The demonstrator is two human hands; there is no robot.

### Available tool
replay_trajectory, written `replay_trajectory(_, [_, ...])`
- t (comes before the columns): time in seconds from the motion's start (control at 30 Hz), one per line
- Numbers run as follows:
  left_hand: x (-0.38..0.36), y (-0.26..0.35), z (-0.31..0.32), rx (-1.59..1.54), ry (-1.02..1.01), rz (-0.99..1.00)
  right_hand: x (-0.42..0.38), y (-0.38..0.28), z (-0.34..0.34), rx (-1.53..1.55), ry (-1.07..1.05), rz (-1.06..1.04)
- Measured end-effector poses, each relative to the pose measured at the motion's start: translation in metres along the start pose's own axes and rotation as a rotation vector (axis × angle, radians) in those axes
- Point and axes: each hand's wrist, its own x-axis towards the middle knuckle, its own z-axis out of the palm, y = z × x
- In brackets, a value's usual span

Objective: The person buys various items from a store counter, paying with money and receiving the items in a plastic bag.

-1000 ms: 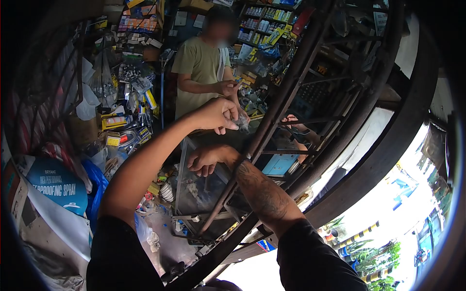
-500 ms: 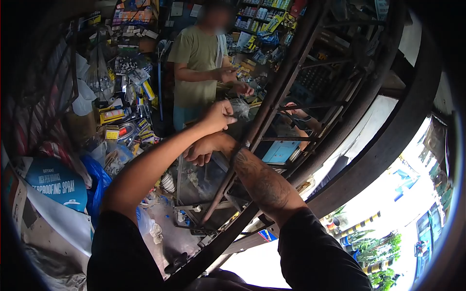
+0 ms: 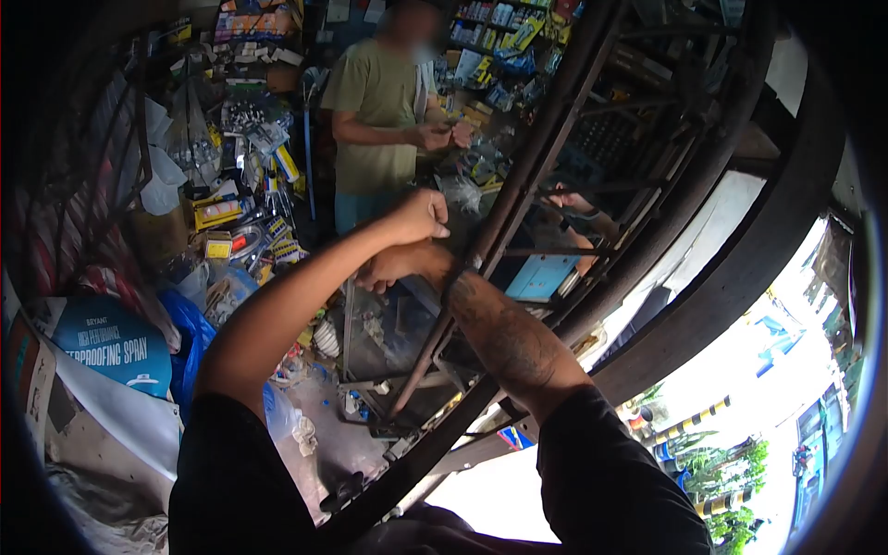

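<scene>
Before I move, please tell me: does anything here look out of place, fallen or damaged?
Yes. At left, packs sit in a loose heap, at uneven angles. A crumpled white scrap lies on the floor, as if dropped. The banner is bent, its lettering cut off at the left. I see no clear spill or breakage.

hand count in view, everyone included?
5 visible: the wearer's left hand, the wearer's right hand just below it, one hand and the other hand of the olive-shirted person, and a hand behind the metal bars. More may be hidden there.
</scene>
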Motion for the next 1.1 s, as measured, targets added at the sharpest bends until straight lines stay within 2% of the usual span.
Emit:
replay_trajectory(0.07, [0.003,-0.007,0.000,0.010,0.005,0.041,-0.010,-0.010,-0.001,0.044,-0.020,0.024])
replay_trajectory(0.17, [0.001,0.000,-0.004,0.038,-0.034,0.092,0.003,0.010,0.001,-0.037,0.074,-0.086])
replay_trajectory(0.2, [0.000,0.001,-0.004,0.012,-0.050,0.024,0.000,0.000,0.001,0.047,0.059,-0.041])
replay_trajectory(0.3, [0.000,0.002,-0.004,0.040,-0.055,-0.013,0.008,0.006,-0.002,-0.103,0.024,0.026])
replay_trajectory(0.37, [-0.002,0.001,-0.004,0.070,-0.073,0.063,0.018,0.018,-0.002,-0.197,0.032,-0.038])
replay_trajectory(0.5, [0.000,0.004,-0.001,-0.041,-0.137,-0.043,-0.004,0.008,-0.001,-0.112,0.071,-0.020])
replay_trajectory(0.53, [0.001,0.002,0.001,-0.080,-0.144,-0.071,-0.011,-0.003,0.000,-0.114,0.104,0.006])
replay_trajectory(0.63, [0.003,0.000,-0.001,-0.074,-0.182,-0.071,0.002,-0.002,-0.002,-0.136,0.028,0.123])
replay_trajectory(0.73, [0.007,-0.002,0.001,-0.069,-0.168,-0.046,-0.005,-0.003,-0.005,-0.200,0.050,0.136])
replay_trajectory(0.83, [0.008,-0.005,0.004,-0.133,-0.156,-0.106,-0.003,0.000,-0.002,-0.119,0.045,0.105])
replay_trajectory(0.97, [0.003,-0.001,0.001,-0.133,-0.172,-0.136,-0.003,-0.005,0.001,-0.164,0.082,0.138])
replay_trajectory(1.07, [0.000,-0.003,-0.003,-0.175,-0.200,-0.139,-0.010,-0.010,0.001,-0.027,0.081,0.092])
replay_trajectory(1.1, [-0.002,-0.005,-0.006,-0.171,-0.181,-0.111,-0.014,-0.018,-0.002,-0.201,0.062,0.121])
